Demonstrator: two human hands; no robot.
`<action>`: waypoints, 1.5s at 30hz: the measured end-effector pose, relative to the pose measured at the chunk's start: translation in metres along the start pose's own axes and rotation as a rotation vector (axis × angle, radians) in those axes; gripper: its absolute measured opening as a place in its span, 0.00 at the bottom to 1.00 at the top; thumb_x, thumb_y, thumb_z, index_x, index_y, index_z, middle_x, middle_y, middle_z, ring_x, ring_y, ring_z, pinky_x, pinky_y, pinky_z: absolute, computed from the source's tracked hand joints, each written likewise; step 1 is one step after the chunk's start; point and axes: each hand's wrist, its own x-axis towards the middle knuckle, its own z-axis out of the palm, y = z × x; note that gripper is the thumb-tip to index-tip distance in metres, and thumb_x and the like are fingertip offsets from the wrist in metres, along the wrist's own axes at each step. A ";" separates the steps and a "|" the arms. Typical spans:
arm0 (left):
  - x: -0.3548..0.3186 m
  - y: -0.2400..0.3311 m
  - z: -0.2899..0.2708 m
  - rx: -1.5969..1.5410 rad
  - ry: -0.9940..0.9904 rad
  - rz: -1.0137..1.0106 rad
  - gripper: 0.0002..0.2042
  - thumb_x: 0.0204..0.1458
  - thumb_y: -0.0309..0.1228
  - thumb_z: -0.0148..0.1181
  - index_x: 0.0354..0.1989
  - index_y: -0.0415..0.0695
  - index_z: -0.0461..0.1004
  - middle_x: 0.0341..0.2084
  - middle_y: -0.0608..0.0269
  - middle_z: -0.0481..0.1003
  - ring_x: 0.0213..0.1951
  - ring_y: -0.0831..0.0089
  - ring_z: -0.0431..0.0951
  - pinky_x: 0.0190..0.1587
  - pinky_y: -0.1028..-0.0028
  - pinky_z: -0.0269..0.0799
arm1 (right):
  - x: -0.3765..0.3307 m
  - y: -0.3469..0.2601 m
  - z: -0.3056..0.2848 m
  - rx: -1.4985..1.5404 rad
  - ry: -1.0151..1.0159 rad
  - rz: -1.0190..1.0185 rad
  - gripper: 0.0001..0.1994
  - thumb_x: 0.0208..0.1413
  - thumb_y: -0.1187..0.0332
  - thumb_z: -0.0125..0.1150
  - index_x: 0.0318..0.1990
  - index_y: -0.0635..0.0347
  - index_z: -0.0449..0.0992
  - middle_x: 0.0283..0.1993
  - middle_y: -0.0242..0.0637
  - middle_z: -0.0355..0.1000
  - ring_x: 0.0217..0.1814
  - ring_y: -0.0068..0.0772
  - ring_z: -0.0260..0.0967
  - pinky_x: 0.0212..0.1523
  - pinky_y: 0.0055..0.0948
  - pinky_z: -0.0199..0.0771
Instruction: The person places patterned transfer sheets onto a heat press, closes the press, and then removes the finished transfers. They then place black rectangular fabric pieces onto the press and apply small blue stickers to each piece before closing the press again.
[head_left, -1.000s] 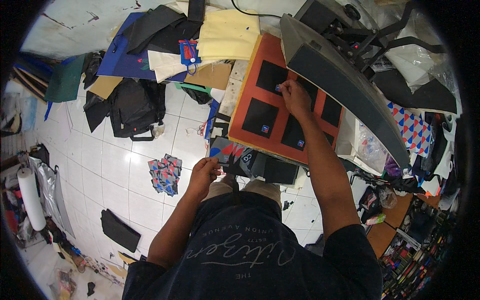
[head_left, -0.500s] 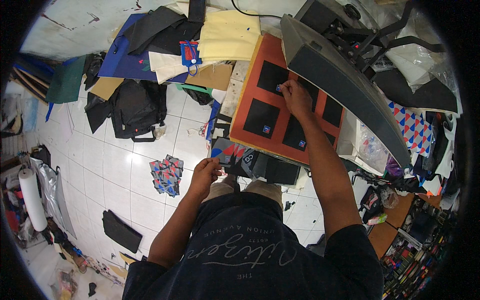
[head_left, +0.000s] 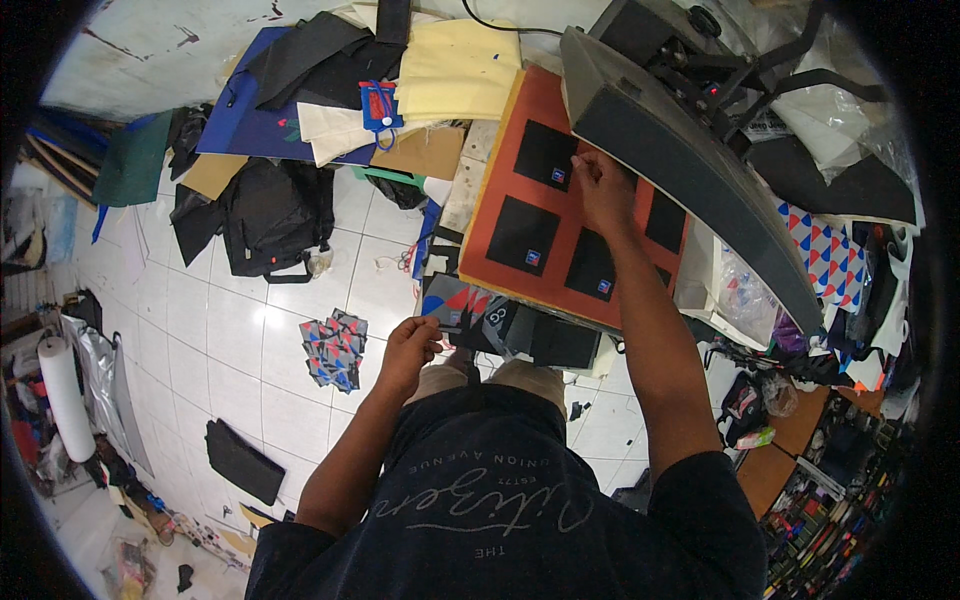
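My right hand [head_left: 605, 195] is over the orange pad [head_left: 487, 236] of a heat press, its fingers bent together just right of a black rectangular piece [head_left: 541, 148]. A small blue label [head_left: 558, 175] lies on that piece's lower right corner. Other black pieces [head_left: 522, 225] lie in rows, some with similar labels; my right hand and the press head [head_left: 690, 165] partly cover the others. Closed in a pinch, my left hand [head_left: 410, 352] is beside a grey, red and blue patterned piece [head_left: 452, 303] below the pad. Whatever either hand holds is too small to make out.
The press head is tilted up over the pad's right side. Patterned pieces [head_left: 335, 350] lie piled on the tiled floor, near a black bag [head_left: 275, 220] and a folded black piece [head_left: 243, 462]. Yellow cloth [head_left: 468, 70] is left of the pad; a plastic-lined white box [head_left: 735, 290] is right.
My right hand has moved slightly right and up, off the label on the upper left black piece, leaving that label in plain view. My left hand stays in place.
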 end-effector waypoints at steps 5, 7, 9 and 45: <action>-0.004 0.005 0.004 -0.101 -0.077 -0.029 0.16 0.57 0.39 0.53 0.46 0.38 0.69 0.37 0.57 0.73 0.37 0.68 0.72 0.39 0.73 0.67 | -0.016 -0.009 -0.029 0.139 -0.051 0.100 0.16 0.60 0.53 0.55 0.41 0.58 0.75 0.32 0.35 0.73 0.34 0.31 0.70 0.38 0.32 0.69; -0.009 0.010 0.010 -0.254 -0.160 -0.030 0.19 0.57 0.41 0.50 0.48 0.37 0.68 0.42 0.52 0.72 0.43 0.62 0.72 0.47 0.67 0.68 | -0.032 -0.033 -0.051 0.212 -0.123 0.164 0.17 0.59 0.53 0.56 0.40 0.59 0.75 0.31 0.35 0.73 0.33 0.29 0.70 0.37 0.31 0.69; -0.012 0.020 0.021 -0.436 -0.270 -0.030 0.22 0.58 0.44 0.48 0.50 0.36 0.66 0.47 0.48 0.70 0.50 0.56 0.71 0.55 0.61 0.65 | -0.056 -0.055 -0.068 0.236 -0.203 0.204 0.16 0.58 0.54 0.57 0.40 0.59 0.75 0.30 0.34 0.73 0.33 0.28 0.70 0.36 0.30 0.70; -0.059 0.013 0.171 -0.125 -0.333 0.092 0.07 0.56 0.32 0.57 0.40 0.45 0.74 0.32 0.70 0.74 0.36 0.78 0.74 0.42 0.77 0.68 | -0.175 -0.036 -0.138 0.977 -0.587 0.298 0.14 0.59 0.62 0.57 0.45 0.63 0.77 0.42 0.38 0.76 0.45 0.26 0.73 0.47 0.26 0.70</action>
